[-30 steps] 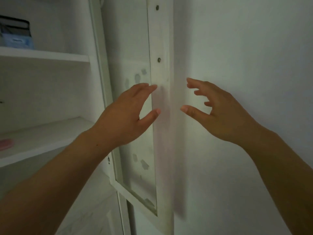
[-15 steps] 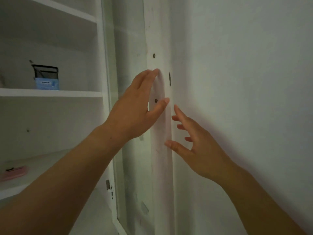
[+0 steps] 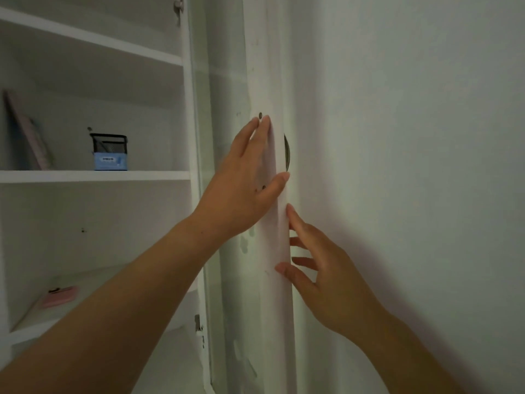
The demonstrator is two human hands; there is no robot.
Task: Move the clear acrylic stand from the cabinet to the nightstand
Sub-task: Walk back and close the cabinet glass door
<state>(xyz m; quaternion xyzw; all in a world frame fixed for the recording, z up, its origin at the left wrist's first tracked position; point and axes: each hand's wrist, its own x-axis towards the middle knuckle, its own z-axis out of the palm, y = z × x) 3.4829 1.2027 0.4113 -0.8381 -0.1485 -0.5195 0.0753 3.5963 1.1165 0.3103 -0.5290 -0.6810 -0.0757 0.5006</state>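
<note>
— Where were the hands?
— Mid-frame on the white glass-panelled cabinet door (image 3: 268, 251): the left hand (image 3: 244, 189) lay flat, fingers spread, gripping nothing; the right hand (image 3: 326, 280), below it, touched the door's edge with loose, open fingertips.
— And the clear acrylic stand?
— Couldn't make it out; on the matte white shelves (image 3: 93, 176) at left sat a black mesh box (image 3: 109, 152) and perhaps a pink flat case (image 3: 59, 297).
</note>
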